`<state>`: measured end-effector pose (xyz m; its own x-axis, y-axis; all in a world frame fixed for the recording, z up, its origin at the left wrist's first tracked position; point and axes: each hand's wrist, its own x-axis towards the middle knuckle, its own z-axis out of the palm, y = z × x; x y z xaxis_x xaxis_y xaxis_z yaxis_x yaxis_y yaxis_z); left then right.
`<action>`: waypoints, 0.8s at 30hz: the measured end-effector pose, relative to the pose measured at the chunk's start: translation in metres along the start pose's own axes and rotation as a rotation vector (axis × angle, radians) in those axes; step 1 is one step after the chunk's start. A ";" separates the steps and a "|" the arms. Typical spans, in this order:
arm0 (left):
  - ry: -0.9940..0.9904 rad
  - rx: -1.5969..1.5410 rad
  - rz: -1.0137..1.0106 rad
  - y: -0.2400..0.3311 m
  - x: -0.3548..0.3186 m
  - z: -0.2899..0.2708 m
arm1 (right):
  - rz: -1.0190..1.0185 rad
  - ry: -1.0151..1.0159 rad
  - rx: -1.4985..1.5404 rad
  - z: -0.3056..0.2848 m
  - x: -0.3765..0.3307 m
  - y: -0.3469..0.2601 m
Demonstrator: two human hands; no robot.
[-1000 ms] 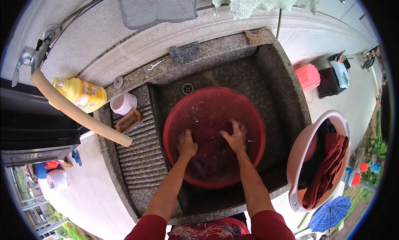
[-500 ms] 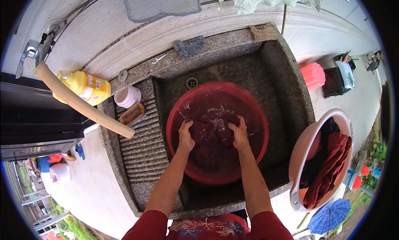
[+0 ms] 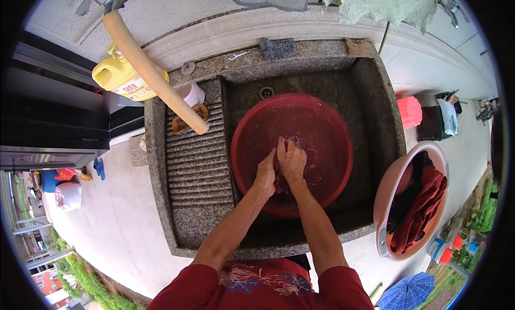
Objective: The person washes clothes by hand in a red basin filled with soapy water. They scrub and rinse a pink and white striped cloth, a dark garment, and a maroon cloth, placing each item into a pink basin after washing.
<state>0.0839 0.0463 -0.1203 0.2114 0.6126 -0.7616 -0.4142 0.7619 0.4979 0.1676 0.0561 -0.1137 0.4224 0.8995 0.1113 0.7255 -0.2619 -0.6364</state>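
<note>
A red plastic basin (image 3: pixel 348 162) of reddish water stands in a stone sink (image 3: pixel 389 127). Over the middle of the basin, my left hand (image 3: pixel 265 174) and my right hand (image 3: pixel 292 161) are pressed close together. Both are closed around a wet dark red cloth (image 3: pixel 277 168), little of which shows between them. Its lower part is hidden by the hands and the murky water. The fingers of my left hand are partly covered by my right.
Left of the basin is a ribbed stone washboard (image 3: pixel 198 165) with a scrub brush (image 3: pixel 181 126) and a pink cup (image 3: pixel 193 94). A tan hose (image 3: pixel 150 68) hangs over them, beside a yellow jug (image 3: pixel 119 76). At right stands a pink tub (image 3: pixel 382 208) of dark clothes (image 3: pixel 421 213).
My hands have come together from opposite sides of the basin, onto the cloth that lay in the water between them. The view has shifted, so the sink sits farther right.
</note>
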 end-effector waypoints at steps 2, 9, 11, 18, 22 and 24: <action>-0.393 -0.189 0.059 0.004 0.011 -0.031 | -0.210 0.022 0.151 -0.011 -0.036 -0.036; -0.015 -0.027 -0.048 0.009 -0.032 -0.005 | -0.055 -0.143 -0.043 -0.024 -0.017 -0.021; -0.080 -0.038 0.052 0.015 -0.032 -0.019 | -0.166 -0.101 0.035 -0.030 -0.037 -0.043; 0.000 0.169 -0.103 0.006 -0.042 -0.006 | 0.117 -0.124 -0.077 -0.023 -0.031 -0.016; 0.090 0.072 -0.179 0.009 -0.003 -0.034 | -0.260 -0.074 0.096 -0.032 -0.077 -0.064; 0.086 0.088 -0.195 0.011 -0.020 -0.016 | -0.127 -0.159 0.092 -0.028 -0.054 -0.037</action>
<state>0.0605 0.0392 -0.1059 0.2022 0.4351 -0.8774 -0.2936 0.8816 0.3696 0.1329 0.0078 -0.0748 0.2343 0.9690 0.0780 0.7120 -0.1164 -0.6925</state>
